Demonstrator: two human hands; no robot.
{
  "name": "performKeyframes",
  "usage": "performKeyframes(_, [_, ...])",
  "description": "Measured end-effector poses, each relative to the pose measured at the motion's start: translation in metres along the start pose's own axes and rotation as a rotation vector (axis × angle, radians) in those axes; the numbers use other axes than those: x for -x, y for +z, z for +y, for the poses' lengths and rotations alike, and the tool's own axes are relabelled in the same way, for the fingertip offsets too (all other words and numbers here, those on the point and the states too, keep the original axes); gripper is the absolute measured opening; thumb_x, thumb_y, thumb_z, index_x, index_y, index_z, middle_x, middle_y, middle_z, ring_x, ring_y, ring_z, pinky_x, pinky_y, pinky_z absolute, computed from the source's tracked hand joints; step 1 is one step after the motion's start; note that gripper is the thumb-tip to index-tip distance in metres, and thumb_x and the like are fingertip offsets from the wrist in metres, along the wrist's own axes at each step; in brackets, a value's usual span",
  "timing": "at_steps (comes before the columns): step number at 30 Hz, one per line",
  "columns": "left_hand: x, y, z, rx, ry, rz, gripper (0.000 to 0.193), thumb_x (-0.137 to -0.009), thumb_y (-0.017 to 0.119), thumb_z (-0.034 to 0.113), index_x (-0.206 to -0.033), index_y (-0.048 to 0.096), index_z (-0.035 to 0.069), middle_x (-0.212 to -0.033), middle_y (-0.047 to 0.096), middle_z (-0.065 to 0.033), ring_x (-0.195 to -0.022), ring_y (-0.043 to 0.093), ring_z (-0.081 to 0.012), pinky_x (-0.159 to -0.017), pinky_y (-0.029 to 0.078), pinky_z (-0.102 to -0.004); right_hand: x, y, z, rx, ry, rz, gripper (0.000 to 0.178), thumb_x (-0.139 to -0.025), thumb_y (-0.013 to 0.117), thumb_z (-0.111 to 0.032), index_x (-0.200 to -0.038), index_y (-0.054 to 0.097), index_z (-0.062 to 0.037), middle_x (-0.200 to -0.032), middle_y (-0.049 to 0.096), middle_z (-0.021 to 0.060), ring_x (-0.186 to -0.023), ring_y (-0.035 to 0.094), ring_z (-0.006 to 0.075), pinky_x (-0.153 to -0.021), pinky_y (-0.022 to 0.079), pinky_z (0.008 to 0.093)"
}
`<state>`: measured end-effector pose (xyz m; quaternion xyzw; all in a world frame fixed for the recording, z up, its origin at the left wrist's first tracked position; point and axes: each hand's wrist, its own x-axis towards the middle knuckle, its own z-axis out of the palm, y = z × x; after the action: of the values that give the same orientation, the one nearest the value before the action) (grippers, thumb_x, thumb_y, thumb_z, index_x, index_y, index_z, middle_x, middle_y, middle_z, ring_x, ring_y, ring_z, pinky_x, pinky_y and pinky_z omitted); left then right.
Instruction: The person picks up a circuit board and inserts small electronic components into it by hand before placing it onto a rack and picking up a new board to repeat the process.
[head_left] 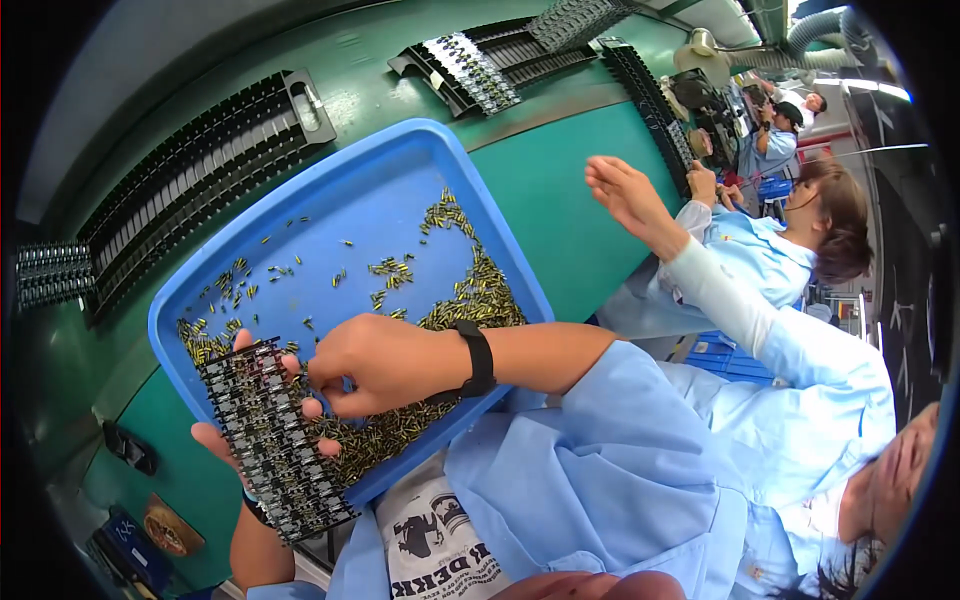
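Note:
My left hand (213,443) grips a circuit board panel (270,440) crowded with rows of small parts. Its fingertips wrap round the panel's right edge, and most of the palm is hidden behind. Over the panel's upper right edge, my right hand (370,365) is closed with thumb and fingers pinched together; whatever lies between them is too small or hidden to tell. Both hands are above a blue plastic tray (440,140). Many small cylindrical parts (470,300), dark with yellowish stripes, lie in it, heaped thickest along its right and near sides.
Long black slotted racks (200,165) stand on the green bench behind the tray. Another rack (470,70) at the back carries board panels. To the right, a co-worker's hand (630,195) reaches over the green mat (550,190). Further people sit along the bench. A round brown object (172,525) lies lower left.

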<state>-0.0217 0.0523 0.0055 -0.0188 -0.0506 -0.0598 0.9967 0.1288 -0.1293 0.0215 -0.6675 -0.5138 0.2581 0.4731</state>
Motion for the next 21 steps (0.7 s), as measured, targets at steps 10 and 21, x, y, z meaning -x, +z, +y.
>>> performKeyframes(10, [0.001,0.004,-0.001,-0.04,0.022,0.1,0.099,-0.096,0.066,0.059,-0.168,0.003,0.03,-0.16,0.034,-0.024,-0.134,0.054,-0.0487,-0.098,0.051,-0.0786,-0.004,-0.008,-0.006,-0.212,0.105,0.115,0.01,-0.084,0.076,-0.009,-0.091,0.074,-0.0016,-0.075,0.07,0.0106,-0.067,0.069,0.0218,-0.064,0.056,0.0339])
performKeyframes(21, [0.0,0.005,-0.002,-0.134,0.054,0.198,0.108,-0.09,0.069,0.066,-0.168,0.004,0.028,-0.155,0.044,-0.0231,-0.131,0.058,-0.0486,-0.095,0.053,-0.0774,-0.009,-0.009,-0.011,-0.27,0.285,0.18,0.012,-0.093,0.074,-0.009,-0.101,0.077,-0.001,-0.087,0.077,0.0082,-0.075,0.071,0.0154,-0.07,0.056,0.0296])
